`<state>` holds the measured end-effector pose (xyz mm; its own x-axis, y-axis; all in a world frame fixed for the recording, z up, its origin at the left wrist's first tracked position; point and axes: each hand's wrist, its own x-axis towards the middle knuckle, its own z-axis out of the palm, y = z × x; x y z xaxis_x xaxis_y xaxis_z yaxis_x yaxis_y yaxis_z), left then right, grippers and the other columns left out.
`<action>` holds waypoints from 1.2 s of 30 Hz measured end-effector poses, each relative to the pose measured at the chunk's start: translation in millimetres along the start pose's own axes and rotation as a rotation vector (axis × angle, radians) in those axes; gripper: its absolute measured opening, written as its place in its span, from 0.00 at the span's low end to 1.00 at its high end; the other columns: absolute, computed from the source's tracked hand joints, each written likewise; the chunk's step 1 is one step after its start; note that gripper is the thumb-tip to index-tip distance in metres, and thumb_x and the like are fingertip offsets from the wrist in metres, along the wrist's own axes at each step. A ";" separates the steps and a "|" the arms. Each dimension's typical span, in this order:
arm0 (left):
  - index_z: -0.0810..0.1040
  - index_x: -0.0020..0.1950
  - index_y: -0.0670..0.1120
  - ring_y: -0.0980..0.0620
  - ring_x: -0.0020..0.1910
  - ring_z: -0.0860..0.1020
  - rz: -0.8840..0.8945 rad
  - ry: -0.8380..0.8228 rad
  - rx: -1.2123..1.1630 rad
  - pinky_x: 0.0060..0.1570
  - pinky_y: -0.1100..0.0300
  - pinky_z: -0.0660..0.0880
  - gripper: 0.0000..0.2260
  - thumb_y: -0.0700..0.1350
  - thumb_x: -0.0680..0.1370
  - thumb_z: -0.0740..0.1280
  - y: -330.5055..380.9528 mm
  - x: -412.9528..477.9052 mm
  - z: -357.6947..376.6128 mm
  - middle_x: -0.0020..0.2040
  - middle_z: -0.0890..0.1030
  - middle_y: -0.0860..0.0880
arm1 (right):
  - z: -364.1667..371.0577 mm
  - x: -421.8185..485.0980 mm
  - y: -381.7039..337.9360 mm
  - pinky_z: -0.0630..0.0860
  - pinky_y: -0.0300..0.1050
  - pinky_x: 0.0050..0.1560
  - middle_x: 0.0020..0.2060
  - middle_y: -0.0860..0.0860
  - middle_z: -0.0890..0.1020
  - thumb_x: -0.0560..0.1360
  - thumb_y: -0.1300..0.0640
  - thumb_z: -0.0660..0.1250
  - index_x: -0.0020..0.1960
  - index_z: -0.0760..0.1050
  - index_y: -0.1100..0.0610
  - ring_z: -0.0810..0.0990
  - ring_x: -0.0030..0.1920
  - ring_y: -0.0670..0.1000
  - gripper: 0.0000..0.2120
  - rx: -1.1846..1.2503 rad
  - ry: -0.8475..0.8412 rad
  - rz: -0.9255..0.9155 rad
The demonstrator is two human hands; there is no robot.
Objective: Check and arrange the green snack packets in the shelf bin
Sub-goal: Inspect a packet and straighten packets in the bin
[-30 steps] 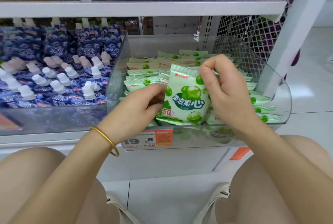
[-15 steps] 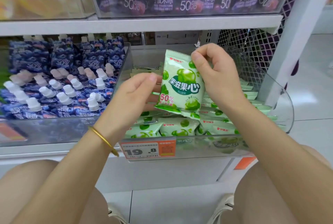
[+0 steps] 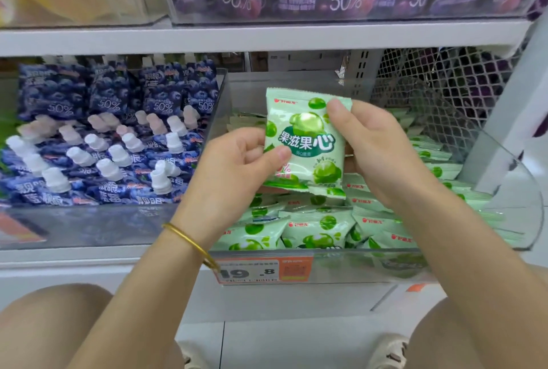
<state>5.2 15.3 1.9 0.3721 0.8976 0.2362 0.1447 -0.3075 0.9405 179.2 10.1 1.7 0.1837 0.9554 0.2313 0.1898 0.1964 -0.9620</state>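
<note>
Packet: glossy pale-green plastic snack packet (image 3: 307,143), upright over our clear plastic shelf bin (image 3: 516,190).
Hands: our left hand (image 3: 237,167) and right hand (image 3: 376,146) pinch its sides.
Tip: we check the print, then lay it flat.

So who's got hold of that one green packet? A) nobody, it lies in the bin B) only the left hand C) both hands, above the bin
C: the left hand and the right hand each pinch the green packet, raised over the other packets in the bin.
</note>
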 end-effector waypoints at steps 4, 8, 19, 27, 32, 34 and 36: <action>0.76 0.60 0.43 0.51 0.47 0.83 -0.056 -0.074 -0.148 0.47 0.61 0.79 0.15 0.37 0.73 0.67 0.7 -3.4 -3.4 0.48 0.85 0.48 | 0.3 -3.4 -4.0 0.78 0.65 0.43 0.48 0.62 0.83 0.79 0.53 0.61 0.54 0.75 0.65 0.82 0.47 0.63 0.15 0.115 0.055 0.003; 0.73 0.61 0.44 0.53 0.46 0.83 -0.035 -0.083 -0.179 0.45 0.64 0.79 0.22 0.27 0.71 0.66 0.2 -6.3 -4.9 0.48 0.84 0.47 | -1.3 -4.2 -4.0 0.80 0.57 0.43 0.46 0.58 0.84 0.80 0.53 0.60 0.55 0.75 0.66 0.84 0.44 0.55 0.16 0.151 0.053 0.040; 0.69 0.59 0.53 0.60 0.51 0.77 0.206 0.141 0.356 0.52 0.66 0.75 0.22 0.34 0.72 0.70 -2.6 -8.4 2.7 0.55 0.74 0.55 | 1.3 -9.6 -8.5 0.82 0.53 0.34 0.40 0.52 0.85 0.80 0.53 0.60 0.53 0.74 0.62 0.84 0.38 0.50 0.12 0.233 0.097 0.070; 0.69 0.68 0.51 0.61 0.62 0.65 0.256 0.079 0.598 0.59 0.80 0.55 0.30 0.63 0.70 0.62 1.9 -9.0 11.7 0.61 0.70 0.59 | 8.2 -16.0 -14.2 0.81 0.53 0.42 0.49 0.55 0.82 0.75 0.47 0.60 0.55 0.75 0.57 0.82 0.46 0.52 0.16 0.475 -0.104 0.026; 0.75 0.60 0.53 0.64 0.51 0.76 0.147 0.126 0.317 0.53 0.67 0.72 0.14 0.40 0.76 0.66 5.5 -6.6 3.6 0.52 0.79 0.58 | 6.1 -14.7 -12.3 0.80 0.47 0.41 0.54 0.57 0.79 0.77 0.48 0.59 0.62 0.74 0.58 0.80 0.48 0.51 0.19 0.382 -0.073 0.006; 0.77 0.57 0.53 0.60 0.53 0.79 0.030 0.058 0.054 0.56 0.62 0.74 0.13 0.37 0.77 0.65 7.2 -7.2 -1.4 0.53 0.82 0.56 | 3.3 -12.0 -7.0 0.78 0.43 0.40 0.53 0.52 0.79 0.79 0.53 0.61 0.63 0.72 0.56 0.80 0.46 0.47 0.15 0.190 0.048 -0.013; 0.76 0.58 0.51 0.56 0.54 0.80 -0.031 -0.026 -0.160 0.56 0.60 0.76 0.15 0.34 0.77 0.63 7.4 -9.0 -3.9 0.54 0.82 0.53 | 1.3 -10.6 -4.0 0.77 0.40 0.39 0.52 0.49 0.80 0.79 0.53 0.61 0.63 0.72 0.55 0.80 0.46 0.45 0.14 0.124 0.048 0.002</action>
<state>-0.7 6.2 7.7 0.3940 0.8967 0.2016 0.0093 -0.2232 0.9747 175.3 -0.5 2.9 0.2304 0.9447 0.2336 0.0691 0.2236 -0.9722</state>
